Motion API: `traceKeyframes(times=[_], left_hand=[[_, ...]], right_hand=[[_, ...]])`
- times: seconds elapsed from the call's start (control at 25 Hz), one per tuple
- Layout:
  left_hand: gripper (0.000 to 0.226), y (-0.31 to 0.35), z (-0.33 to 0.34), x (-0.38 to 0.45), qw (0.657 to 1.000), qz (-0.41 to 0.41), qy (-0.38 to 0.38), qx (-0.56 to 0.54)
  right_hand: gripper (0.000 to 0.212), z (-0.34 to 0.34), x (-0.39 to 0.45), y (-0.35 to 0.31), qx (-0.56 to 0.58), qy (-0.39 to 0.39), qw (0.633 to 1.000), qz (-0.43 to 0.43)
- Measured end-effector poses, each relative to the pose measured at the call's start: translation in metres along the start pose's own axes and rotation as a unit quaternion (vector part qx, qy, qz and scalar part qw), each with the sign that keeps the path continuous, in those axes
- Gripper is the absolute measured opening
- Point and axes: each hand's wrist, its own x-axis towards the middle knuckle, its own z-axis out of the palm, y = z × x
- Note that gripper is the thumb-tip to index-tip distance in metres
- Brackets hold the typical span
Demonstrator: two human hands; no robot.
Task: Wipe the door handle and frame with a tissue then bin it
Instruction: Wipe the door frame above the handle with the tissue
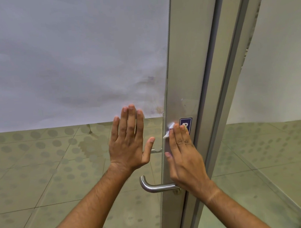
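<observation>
Now, fingers: right hand [183,158] is pressing straight fingers onto the tissue [170,129], pinning it flat to the frame [183,86] for wiping.
Left hand [128,140]: is lying open, fingers straight on the glass [70,66], probably steadying the door.
Handle [151,185]: is sitting just below the right hand, untouched.
Sticker [187,124]: is showing beside the fingertips.
Bin: none in view.

Looks like an office or public building entrance, not a home. Aluminium-framed glass door [182,75] with frosted film [69,57] on the upper pane, brushed steel lever handle [152,186], small blue sign plate [187,124] on the frame, large dotted floor tiles [42,167] beyond the glass.
</observation>
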Motion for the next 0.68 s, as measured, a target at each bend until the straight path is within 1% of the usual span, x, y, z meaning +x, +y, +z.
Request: traceKeyframes(times=[0.08,0.24,0.36,0.44,0.6,0.68], left_hand=[[0.094,0.0,-0.001,0.0,1.0,0.001,0.0,0.003],[0.094,-0.001,-0.001,0.001,1.0,0.004,0.003,0.006],[0.094,0.0,0.0,0.0,1.0,0.004,0.004,0.003],[0.093,0.0,0.0,0.001,1.0,0.003,0.004,0.004],[0.093,0.0,0.0,0.0,1.0,0.006,0.011,0.009],[0.093,0.0,0.001,0.001,1.0,0.006,0.012,0.006]], right_hand=[[0.069,-0.004,0.007,-0.002,0.005,0.007,1.0,0.006],[0.068,-0.013,0.034,-0.008,0.008,0.043,0.999,0.024],[0.067,-0.006,0.011,-0.003,-0.005,0.015,1.0,0.006],[0.067,-0.004,0.005,0.001,-0.004,0.006,1.0,0.009],[0.07,-0.019,0.036,0.0,0.004,0.048,0.998,0.042],[0.072,-0.019,0.036,0.002,-0.008,0.058,0.998,0.031]])
